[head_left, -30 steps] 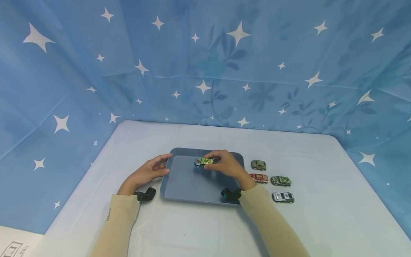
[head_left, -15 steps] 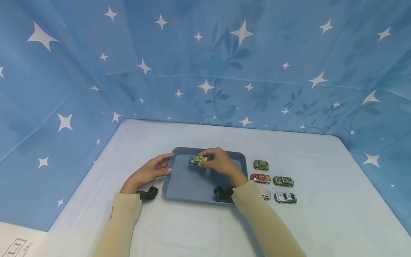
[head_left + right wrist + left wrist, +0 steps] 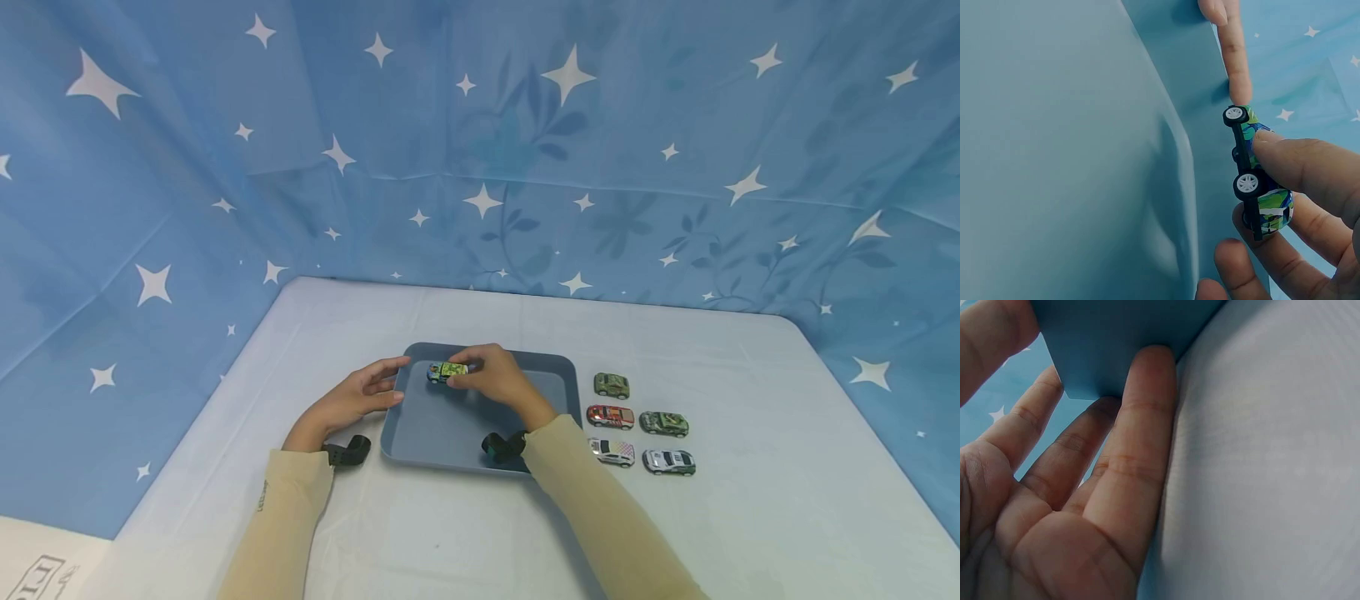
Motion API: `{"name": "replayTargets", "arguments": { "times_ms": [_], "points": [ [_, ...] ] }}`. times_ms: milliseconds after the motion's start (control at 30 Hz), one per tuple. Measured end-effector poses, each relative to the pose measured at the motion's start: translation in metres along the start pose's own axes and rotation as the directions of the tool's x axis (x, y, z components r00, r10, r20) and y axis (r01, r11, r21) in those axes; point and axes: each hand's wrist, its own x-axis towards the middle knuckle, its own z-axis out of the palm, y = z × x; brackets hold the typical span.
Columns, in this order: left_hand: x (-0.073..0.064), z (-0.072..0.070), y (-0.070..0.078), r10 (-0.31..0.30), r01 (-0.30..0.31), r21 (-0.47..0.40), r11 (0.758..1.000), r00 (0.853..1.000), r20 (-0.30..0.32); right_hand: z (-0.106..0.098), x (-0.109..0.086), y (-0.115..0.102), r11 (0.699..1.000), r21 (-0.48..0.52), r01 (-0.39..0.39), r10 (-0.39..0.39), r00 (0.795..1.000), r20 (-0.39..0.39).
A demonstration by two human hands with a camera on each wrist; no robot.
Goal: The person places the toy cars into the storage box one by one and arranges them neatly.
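Observation:
My right hand pinches a small green and blue toy car between thumb and fingers, over the far left part of a grey-blue tray. The right wrist view shows the white-hubbed wheels of that toy car hanging off the tray floor. My left hand is at the tray's left side, its fingertips touching the rim. Seen from the left wrist, the fingers lie nearly straight against the outer wall of the tray.
Right of the tray stand several toy cars on the white table: olive, red, camouflage green, white and silver. A blue starry cloth rises behind the table.
The right hand has carried the green and blue toy car leftward over the tray. Its arm no longer covers the white toy car. The left hand stays at the rim.

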Motion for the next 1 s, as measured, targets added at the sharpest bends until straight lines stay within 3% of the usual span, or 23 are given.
{"name": "replayTargets", "arguments": {
  "times_ms": [367,1000],
  "points": [
    [0.002,0.002,0.000,-0.003,0.003,0.014,1.000,1.000,-0.008,0.016,0.006,-0.002,1.000,-0.027,-0.013,0.013,1.000,-0.013],
    [0.001,-0.001,-0.001,0.003,-0.003,-0.004,1.000,1.000,0.000,0.034,0.015,0.001,0.982,-0.180,-0.059,0.046,0.996,-0.078]
  ]
}}
